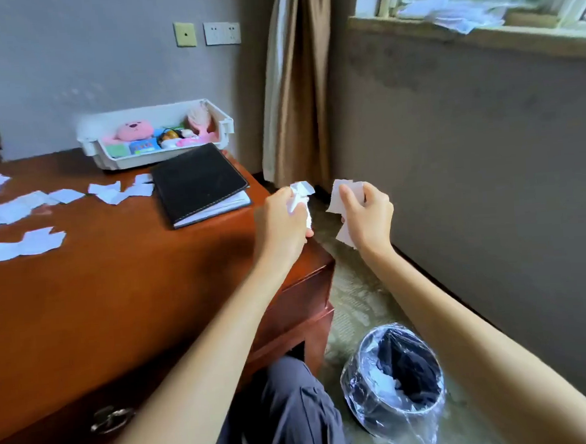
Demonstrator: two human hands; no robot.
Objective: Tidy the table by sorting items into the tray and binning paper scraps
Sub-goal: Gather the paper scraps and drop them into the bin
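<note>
My left hand [279,222] grips a crumpled white paper scrap [300,195] past the table's right edge. Beside it, my right hand [366,214] holds flat white paper scraps [338,195], raised over the floor. Below them a black bin [395,373] with a clear liner stands on the carpet, with white paper inside. Several white scraps [28,243] lie scattered on the brown wooden table [117,284]. A white tray [157,158] at the table's far end holds a pink plush toy [133,131], a pink hairbrush and small items.
A black notebook [198,183] lies closed on the table in front of the tray. A brown curtain [297,84] hangs in the corner. Loose papers [457,12] rest on the window sill at the upper right. My knee [289,404] is beside the bin.
</note>
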